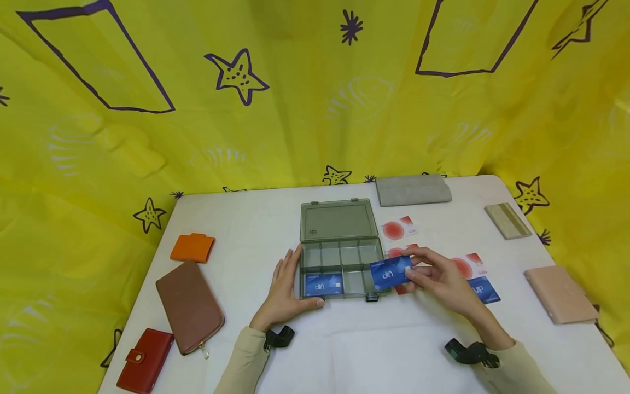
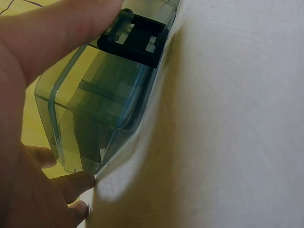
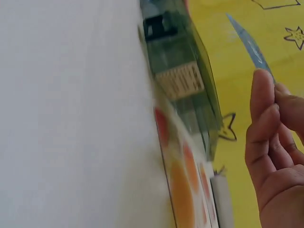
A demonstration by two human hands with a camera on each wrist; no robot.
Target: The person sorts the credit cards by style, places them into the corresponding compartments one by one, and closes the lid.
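Observation:
A translucent green compartment box [image 1: 339, 221] stands on the table with its lid folded back. My left hand [image 1: 283, 293] rests against its front left corner, fingers along the left side and thumb at the front edge. One blue VIP card [image 1: 321, 284] lies in the front left compartment. Over the box's front right part, my right hand [image 1: 443, 282] pinches a second blue VIP card [image 1: 384, 272] between thumb and fingers. Seen edge-on in the right wrist view, that card [image 3: 251, 46] is raised above the tabletop. A dark latch [image 2: 135, 38] shows near my left thumb.
Right of the box lie red-and-white cards [image 1: 394, 230] and another blue VIP card [image 1: 484, 290]. A grey wallet [image 1: 413, 190], a beige card holder [image 1: 507, 221] and a pink wallet [image 1: 561, 294] sit farther out. Leftward are orange [image 1: 192, 248], brown [image 1: 189, 306] and red [image 1: 145, 360] wallets.

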